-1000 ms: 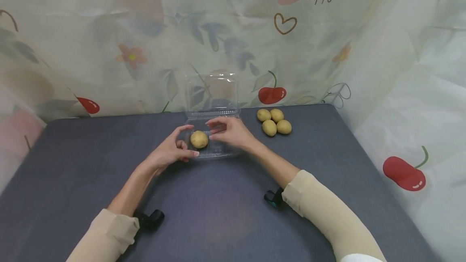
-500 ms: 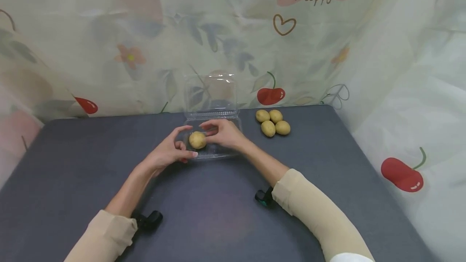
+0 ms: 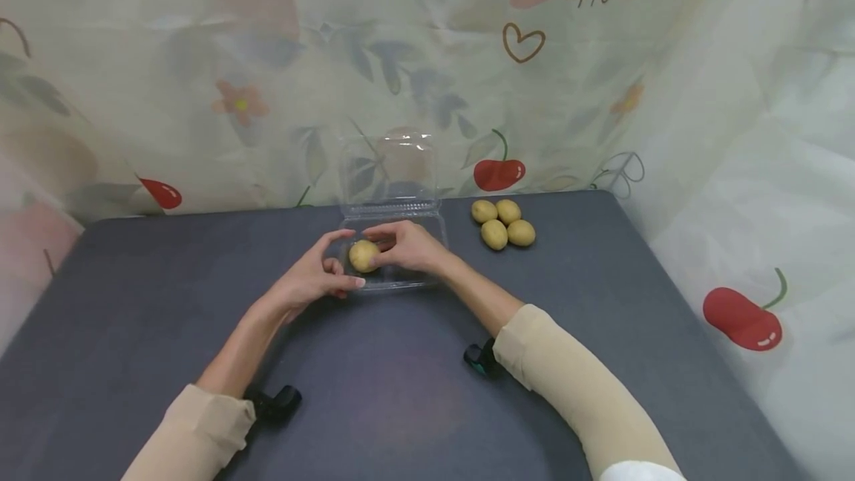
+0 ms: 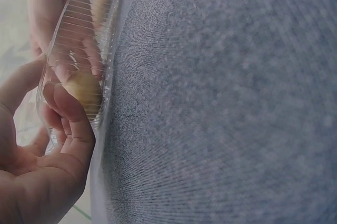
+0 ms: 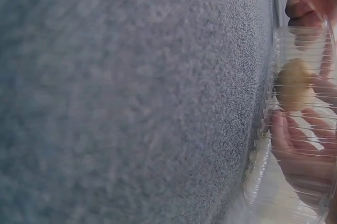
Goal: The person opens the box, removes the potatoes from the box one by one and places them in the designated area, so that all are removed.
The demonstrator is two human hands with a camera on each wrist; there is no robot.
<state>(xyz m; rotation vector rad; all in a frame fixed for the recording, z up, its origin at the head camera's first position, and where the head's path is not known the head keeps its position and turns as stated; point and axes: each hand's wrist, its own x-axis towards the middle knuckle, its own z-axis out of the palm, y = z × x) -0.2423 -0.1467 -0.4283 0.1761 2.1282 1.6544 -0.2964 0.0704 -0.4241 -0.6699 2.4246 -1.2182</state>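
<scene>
A clear plastic clamshell box point(image 3: 401, 286) stands near the back of the table with its lid raised. One yellow potato point(image 3: 361, 257) is in the left part of its base. My left hand point(image 3: 310, 272) holds the box's left side, thumb at the front corner and index finger towards the back. Reaching into the box from the right, my right hand point(image 3: 415, 249) pinches the potato between thumb and fingers. Through the ribbed wall, the left wrist view shows this potato point(image 4: 87, 91) blurred; the right wrist view also shows the potato point(image 5: 293, 84) through the plastic.
Several more potatoes point(image 3: 503, 224) lie grouped to the right of the box, near the table's back edge. A patterned curtain point(image 3: 254, 43) hangs behind the dark grey table point(image 3: 401, 392), close to the raised lid. A pale sheet point(image 3: 755, 169) borders the right side.
My right hand has moved left inside the box, from beside the potato to gripping it. The left hand, the box and the loose potatoes stay where they were.
</scene>
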